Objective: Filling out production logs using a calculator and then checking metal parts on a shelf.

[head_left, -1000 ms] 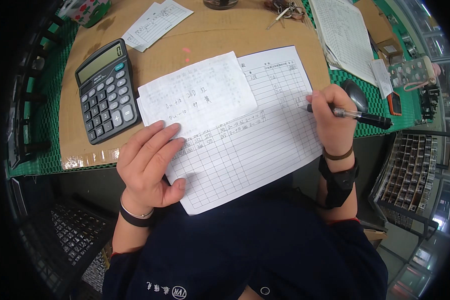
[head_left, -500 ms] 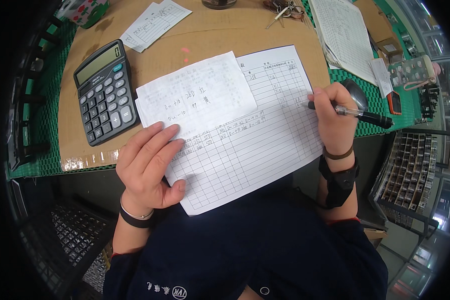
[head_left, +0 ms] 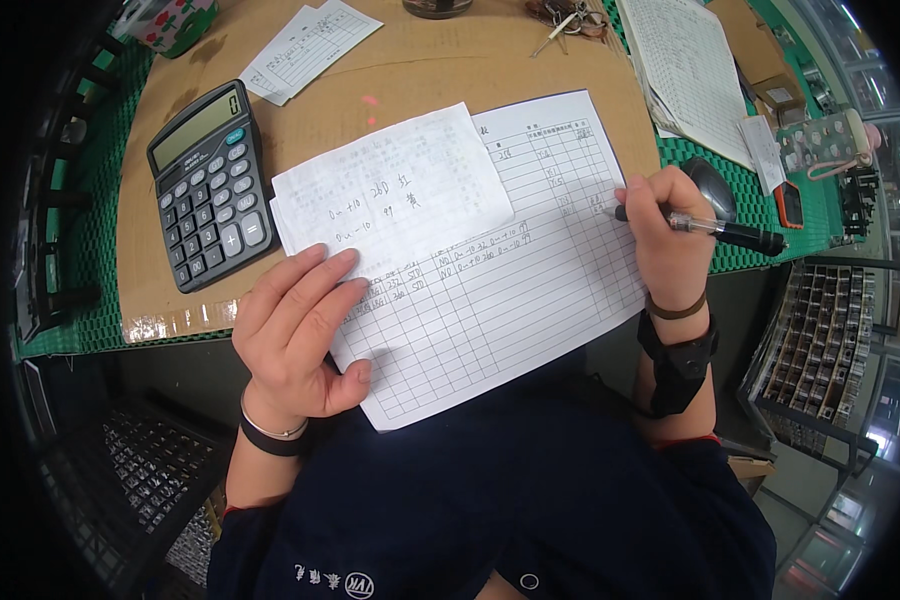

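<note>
A ruled form sheet (head_left: 470,340), partly filled with handwriting, lies tilted in front of me on the cardboard-covered table. A smaller white slip of paper (head_left: 380,170) with a few handwritten lines covers its upper left part. My left hand (head_left: 300,325) rests on the form's left side with fingers stretched out, the fingertips by the slip's lower edge. At the form's right side my right hand (head_left: 673,235) is closed around a black pen (head_left: 725,232) with a clear barrel. The pen's tip points at the right-hand columns of the sheet.
A black calculator (head_left: 210,185) lies left of the papers. Small printed slips (head_left: 305,50) lie at the back, keys (head_left: 570,22) at the back right. Farther right are a stack of written sheets (head_left: 685,80), a dark computer mouse (head_left: 710,188) and a cardboard box (head_left: 755,45).
The pen tip has shifted very slightly in the right-hand columns. My left hand and the papers stay where they were.
</note>
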The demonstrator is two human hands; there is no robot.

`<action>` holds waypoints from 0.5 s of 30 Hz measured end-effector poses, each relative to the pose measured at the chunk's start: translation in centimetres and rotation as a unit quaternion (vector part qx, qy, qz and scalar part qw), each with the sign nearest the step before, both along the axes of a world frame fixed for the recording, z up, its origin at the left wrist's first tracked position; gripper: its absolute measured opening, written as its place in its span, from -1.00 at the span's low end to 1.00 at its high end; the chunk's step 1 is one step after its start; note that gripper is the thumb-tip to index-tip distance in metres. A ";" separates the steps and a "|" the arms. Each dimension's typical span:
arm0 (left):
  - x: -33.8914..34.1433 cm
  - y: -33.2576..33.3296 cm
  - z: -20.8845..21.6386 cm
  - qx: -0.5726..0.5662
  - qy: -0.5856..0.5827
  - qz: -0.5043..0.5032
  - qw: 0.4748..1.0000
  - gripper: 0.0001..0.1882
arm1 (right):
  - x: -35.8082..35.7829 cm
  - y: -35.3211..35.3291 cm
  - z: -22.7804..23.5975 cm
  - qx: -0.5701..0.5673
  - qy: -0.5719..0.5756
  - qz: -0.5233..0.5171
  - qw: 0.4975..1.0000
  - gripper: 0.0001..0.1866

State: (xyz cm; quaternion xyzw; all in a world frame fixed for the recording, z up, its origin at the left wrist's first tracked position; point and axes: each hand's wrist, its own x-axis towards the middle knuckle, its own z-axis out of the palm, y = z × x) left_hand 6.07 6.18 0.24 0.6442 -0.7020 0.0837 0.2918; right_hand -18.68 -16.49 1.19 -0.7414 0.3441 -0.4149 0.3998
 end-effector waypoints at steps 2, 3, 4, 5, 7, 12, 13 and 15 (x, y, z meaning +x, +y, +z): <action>0.0 0.0 0.0 0.001 0.000 0.000 1.000 -0.44 | -0.1 -0.2 -0.3 -0.044 0.018 0.005 0.999 -0.69; 0.0 0.1 0.0 0.001 0.001 0.001 1.000 -0.44 | -0.1 -0.1 -0.1 -0.043 0.018 0.005 0.999 -0.69; 0.0 0.1 0.0 0.002 0.002 0.002 1.000 -0.44 | -0.1 0.0 0.1 -0.020 0.018 -0.002 1.000 -0.70; 0.0 0.1 0.0 0.002 0.002 0.002 1.000 -0.44 | 0.0 0.1 0.2 0.003 0.018 -0.009 1.000 -0.70; 0.0 0.1 0.0 0.004 0.003 0.002 1.000 -0.44 | -0.2 -0.2 -0.2 -0.019 0.019 -0.002 1.000 -0.70; 0.0 0.0 -0.1 -0.001 0.006 -0.001 1.000 -0.44 | 0.0 0.0 0.2 0.013 0.005 -0.006 1.000 -0.70; 0.0 0.0 -0.1 -0.002 0.006 -0.001 1.000 -0.44 | 0.0 -0.1 0.1 -0.003 0.013 -0.003 1.000 -0.70; 0.0 0.0 0.0 -0.001 0.007 -0.001 1.000 -0.44 | -0.1 -0.3 -0.2 -0.020 0.021 0.000 1.000 -0.70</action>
